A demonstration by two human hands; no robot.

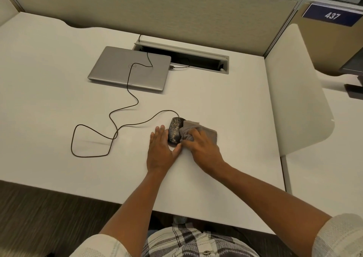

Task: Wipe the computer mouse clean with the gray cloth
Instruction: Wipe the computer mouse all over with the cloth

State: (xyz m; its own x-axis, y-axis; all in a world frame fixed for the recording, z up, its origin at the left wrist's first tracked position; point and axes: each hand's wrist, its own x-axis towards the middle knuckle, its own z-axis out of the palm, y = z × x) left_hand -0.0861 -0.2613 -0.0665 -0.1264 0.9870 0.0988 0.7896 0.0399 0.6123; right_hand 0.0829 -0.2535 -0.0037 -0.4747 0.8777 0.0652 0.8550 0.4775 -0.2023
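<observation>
Bottom of frame: plaid shirt [196, 243], rolled pale sleeves, both forearms reaching up over the near edge of the white desk [49, 103]. Desk surface smooth, matte; wide bare room left of the hands, less on the right where a pale rounded side panel [294, 92] borders the desktop. Left hand [160, 151] lies flat at frame centre, fingers straight and close together, thumb spread toward the right, gripping nothing; its fingers rest against the left side of the computer mouse [174, 130]. Mouse sits on the desk just above centre, dark, oval, speckled with pale flecks. Right hand [202, 148] curls closed on the gray cloth [198, 132], soft, bunched, pressed on the mouse's right side; a flat fold of cloth spreads right onto the desk. Thin dark cable [117, 131] loops left, then runs up across a closed silver laptop [129, 68], upper centre-left. Behind it, an open cable slot [196, 60], then beige fabric partition [157, 11]. Upper right: blue sign [332, 15] reading 437.
</observation>
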